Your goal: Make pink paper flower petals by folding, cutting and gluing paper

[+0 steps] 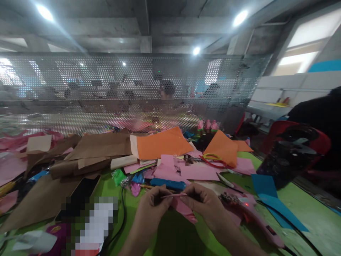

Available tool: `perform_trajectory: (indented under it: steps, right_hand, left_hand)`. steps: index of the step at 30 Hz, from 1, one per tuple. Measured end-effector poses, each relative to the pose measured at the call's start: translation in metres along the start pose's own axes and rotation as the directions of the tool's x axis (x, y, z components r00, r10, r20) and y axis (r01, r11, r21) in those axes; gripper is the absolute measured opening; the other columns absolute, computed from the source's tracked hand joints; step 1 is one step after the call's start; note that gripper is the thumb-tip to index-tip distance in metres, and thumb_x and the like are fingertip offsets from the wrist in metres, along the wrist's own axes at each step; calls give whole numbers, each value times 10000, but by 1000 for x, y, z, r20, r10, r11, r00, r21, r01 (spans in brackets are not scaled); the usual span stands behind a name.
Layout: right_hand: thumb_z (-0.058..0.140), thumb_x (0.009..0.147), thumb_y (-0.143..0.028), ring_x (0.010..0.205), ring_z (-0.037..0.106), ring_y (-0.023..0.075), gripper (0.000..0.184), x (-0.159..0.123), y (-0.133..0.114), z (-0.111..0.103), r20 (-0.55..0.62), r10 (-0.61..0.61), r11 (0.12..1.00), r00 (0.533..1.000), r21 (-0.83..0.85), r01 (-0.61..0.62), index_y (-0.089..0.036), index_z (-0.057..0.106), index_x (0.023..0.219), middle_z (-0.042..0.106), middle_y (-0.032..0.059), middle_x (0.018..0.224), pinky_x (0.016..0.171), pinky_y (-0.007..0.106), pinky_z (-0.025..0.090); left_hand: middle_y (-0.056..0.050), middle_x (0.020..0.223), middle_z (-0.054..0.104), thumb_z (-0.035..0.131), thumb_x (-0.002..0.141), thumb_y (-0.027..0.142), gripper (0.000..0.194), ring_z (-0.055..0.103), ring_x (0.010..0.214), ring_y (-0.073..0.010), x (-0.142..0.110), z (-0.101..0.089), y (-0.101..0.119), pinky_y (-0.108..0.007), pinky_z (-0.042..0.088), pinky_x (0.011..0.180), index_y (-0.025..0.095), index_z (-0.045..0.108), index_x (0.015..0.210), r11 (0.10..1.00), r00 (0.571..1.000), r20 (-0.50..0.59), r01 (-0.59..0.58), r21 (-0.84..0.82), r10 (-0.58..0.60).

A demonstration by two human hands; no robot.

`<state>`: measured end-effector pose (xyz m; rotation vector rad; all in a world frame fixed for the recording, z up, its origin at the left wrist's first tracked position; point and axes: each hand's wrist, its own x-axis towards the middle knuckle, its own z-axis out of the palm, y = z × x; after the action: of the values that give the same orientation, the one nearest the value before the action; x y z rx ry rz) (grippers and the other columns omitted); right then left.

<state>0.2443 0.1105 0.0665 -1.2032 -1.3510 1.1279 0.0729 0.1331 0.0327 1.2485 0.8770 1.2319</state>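
Note:
Between both hands, just above the green table (pixel 144 227), is a small piece of pink paper (pixel 183 209) with a folded upper edge. My left hand (pixel 153 206) pinches one end of that edge between thumb and fingers. At the other end, my right hand (pixel 201 202) grips it the same way, and the paper hangs down slanting to the right. A blue bar-shaped packet (pixel 167 184) lies right behind my fingertips. To the right of my right hand rests a pink glue gun (pixel 255 217) with a lit red light.
Brown paper (pixel 101 145), orange paper (pixel 160 144) and pink sheets (pixel 199 170) are heaped at the back. Red-handled scissors (pixel 217 161) lie among them. Blue paper (pixel 277 202) is at right, a dark phone (pixel 80 195) at left. A perforated metal screen (pixel 128 89) stands behind. A person in black sits far right.

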Motion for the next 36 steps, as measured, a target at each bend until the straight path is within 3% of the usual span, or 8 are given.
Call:
perform_trajectory:
  steps: [4, 10, 19, 22, 27, 36]
  right_hand:
    - [727, 730, -423, 596, 492, 137, 268, -2, -1, -1, -7, -17, 999, 1000, -41, 17, -177, 625, 702, 565, -16, 640, 550, 247, 376]
    - [692, 768, -372, 696, 566, 178, 199, -3, -1, 0, 6, -34, 994, 999, -101, 35, -179, 672, 810, 638, 19, 734, 629, 276, 431]
    - [663, 762, -298, 655, 554, 167, 124, -4, -3, 0, -30, -52, 987, 998, -152, 47, -176, 681, 774, 626, 3, 685, 602, 271, 418]
    - [657, 764, -297, 672, 563, 174, 124, -4, -4, 0, -33, -52, 985, 998, -167, 45, -176, 682, 774, 636, 8, 698, 612, 275, 424]
    - [658, 772, -321, 705, 601, 198, 149, -5, -5, 2, -13, -72, 981, 997, -183, 69, -175, 687, 785, 672, 25, 723, 647, 295, 454]
    - [650, 769, -314, 687, 581, 192, 145, -4, -5, 3, -24, -73, 974, 997, -218, 66, -172, 675, 758, 653, 17, 698, 633, 290, 432]
  left_hand:
    - [-25, 662, 674, 717, 707, 289, 133, 595, 610, -152, -1, 1, 2, -267, 461, 634, 160, 685, 716, 999, 999, 16, 32, -28, -31]
    - [-40, 692, 690, 735, 690, 302, 140, 641, 760, -203, 0, 0, 3, -288, 482, 715, 172, 685, 702, 1000, 1000, 4, 14, 21, -14]
    - [-21, 689, 656, 701, 720, 264, 108, 601, 668, -160, -1, 1, 8, -244, 456, 627, 162, 663, 713, 998, 999, 49, 14, 54, -16]
    - [-29, 737, 667, 664, 755, 257, 87, 611, 723, -176, -4, 2, 12, -260, 466, 676, 173, 649, 736, 994, 997, 75, 1, 109, -9]
    - [-55, 808, 702, 649, 770, 267, 84, 620, 979, -251, -5, 2, 11, -324, 450, 871, 190, 681, 768, 983, 998, 66, -37, 178, 25]
    - [-32, 748, 685, 678, 751, 279, 94, 639, 765, -205, -6, 4, 8, -292, 485, 746, 186, 684, 745, 990, 999, 39, -12, 144, 6]
